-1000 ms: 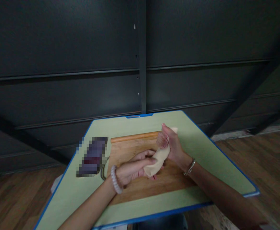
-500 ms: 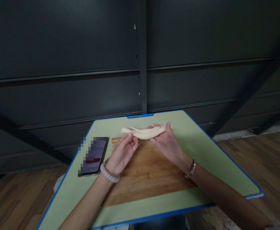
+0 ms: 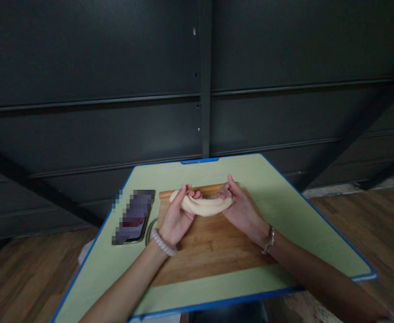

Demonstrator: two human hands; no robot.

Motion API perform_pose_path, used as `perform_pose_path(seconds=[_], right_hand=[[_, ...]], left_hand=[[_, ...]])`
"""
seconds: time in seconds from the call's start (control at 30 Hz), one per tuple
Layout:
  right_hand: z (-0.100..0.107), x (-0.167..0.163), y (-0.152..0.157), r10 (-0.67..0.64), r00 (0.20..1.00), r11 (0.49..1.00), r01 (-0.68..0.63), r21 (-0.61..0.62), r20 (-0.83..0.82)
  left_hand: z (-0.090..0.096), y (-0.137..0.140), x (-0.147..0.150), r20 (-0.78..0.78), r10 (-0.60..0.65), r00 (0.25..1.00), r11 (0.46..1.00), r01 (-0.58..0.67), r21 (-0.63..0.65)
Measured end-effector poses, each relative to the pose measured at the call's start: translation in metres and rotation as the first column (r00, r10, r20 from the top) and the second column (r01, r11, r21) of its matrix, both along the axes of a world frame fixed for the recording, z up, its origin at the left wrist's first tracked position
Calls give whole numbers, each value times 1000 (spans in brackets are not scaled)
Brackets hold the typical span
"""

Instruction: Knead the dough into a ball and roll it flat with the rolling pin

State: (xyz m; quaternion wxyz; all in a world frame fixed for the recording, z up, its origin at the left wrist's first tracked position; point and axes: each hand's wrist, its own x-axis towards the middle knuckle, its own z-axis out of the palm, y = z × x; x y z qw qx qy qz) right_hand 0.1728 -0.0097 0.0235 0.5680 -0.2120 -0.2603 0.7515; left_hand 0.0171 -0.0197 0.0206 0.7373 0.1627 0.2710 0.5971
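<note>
Head view: dough (image 3: 205, 209) sags between left grip (image 3: 177, 219) and right grip (image 3: 243, 212), each holding end.

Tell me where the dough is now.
In the head view, the dough is below centre, held between the left hand and right hand over the wooden board, mostly lower in view than the rolling pin.

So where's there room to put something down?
The widest bare patch is green tabletop between the wooden board and right blue edge. There's also a strip beyond the rolling pin, and the board's near part. It's crowded around the phone, and where the left hand and right hand hold the dough.
</note>
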Motion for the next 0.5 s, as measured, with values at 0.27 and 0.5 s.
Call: perform_pose_path(seconds=[0.27, 0.5], right_hand=[[-3, -2, -12, 282, 951, 956, -289, -39, -125], [-12, -9, -14, 501, 849, 850, -519, -85, -171]], left_hand=[[5, -13, 4, -98, -144, 985, 987, 150, 53], [1, -17, 4, -102, -247, 964, 969, 249, 3]])
